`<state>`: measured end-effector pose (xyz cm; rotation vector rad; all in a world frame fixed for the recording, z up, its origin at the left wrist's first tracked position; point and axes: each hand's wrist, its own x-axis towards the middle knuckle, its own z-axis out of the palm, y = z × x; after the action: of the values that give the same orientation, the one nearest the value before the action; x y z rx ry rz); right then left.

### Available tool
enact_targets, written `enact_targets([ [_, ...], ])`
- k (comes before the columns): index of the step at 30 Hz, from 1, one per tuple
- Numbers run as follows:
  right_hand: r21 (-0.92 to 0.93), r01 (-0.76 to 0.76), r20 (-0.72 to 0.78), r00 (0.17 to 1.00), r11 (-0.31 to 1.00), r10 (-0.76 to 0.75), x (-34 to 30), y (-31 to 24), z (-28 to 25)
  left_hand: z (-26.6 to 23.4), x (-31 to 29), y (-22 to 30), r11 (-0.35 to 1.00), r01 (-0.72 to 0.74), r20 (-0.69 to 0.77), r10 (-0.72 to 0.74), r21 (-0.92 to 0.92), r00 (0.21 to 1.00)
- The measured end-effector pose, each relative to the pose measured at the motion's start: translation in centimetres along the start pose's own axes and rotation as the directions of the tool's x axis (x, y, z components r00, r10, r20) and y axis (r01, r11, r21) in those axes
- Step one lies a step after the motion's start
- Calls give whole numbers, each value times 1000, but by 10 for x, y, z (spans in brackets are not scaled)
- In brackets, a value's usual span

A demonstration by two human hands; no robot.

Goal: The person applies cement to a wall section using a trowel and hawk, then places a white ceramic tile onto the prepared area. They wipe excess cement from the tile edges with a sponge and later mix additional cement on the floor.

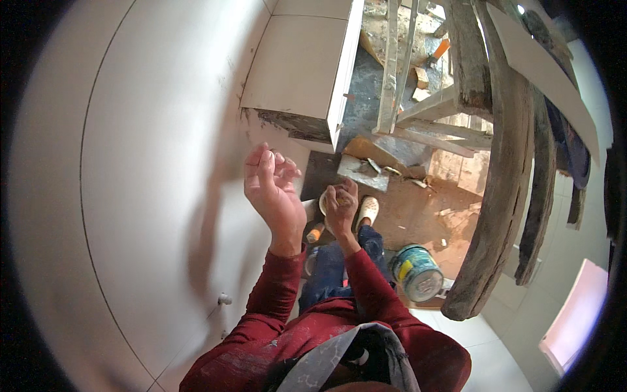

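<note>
My left hand (274,193) is raised close to the white tiled wall (157,150), just below the tiled box-like projection (297,62). Its fingers are bent in with thumb and fingertips close together; whatever may be between them is too small to make out. Lower and to the right, in front of my legs, my right hand (341,208) is closed with its fingers curled. A yellowish bit shows between those fingers, but its kind is unclear. Rough dark mortar (297,124) lines the projection's underside. An orange-handled tool (316,232) is below my right hand, partly hidden.
Weathered timber planks (499,196) and a wooden frame (428,108) stand at the right. A paint-smeared bucket (418,273) is beside my legs. Broken tile pieces (366,171) and debris lie on the dirty floor near my pale clog (369,210). A pipe fitting (225,299) sticks out of the wall.
</note>
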<state>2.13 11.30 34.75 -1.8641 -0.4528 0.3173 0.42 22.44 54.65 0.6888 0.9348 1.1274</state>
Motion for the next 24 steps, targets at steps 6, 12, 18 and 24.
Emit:
enact_targets([
  [6, -186, -269, 23, 960, 945, 278, -27, 85, -10, -14, 2, -9, 986, -74, -36, 81, 150, 996],
  [12, -284, -436, 82, 876, 854, 475, -45, 161, 4, -25, 8, -12, 975, -40, 42, 32, 216, 999],
  [18, -462, -346, 340, 781, 817, 523, -44, 185, 8, -50, 12, -43, 915, -15, 63, -12, 402, 998],
  [24, -612, -203, 370, 781, 764, 504, -33, 210, 20, -103, -18, -126, 891, 179, 30, -211, 418, 977],
])
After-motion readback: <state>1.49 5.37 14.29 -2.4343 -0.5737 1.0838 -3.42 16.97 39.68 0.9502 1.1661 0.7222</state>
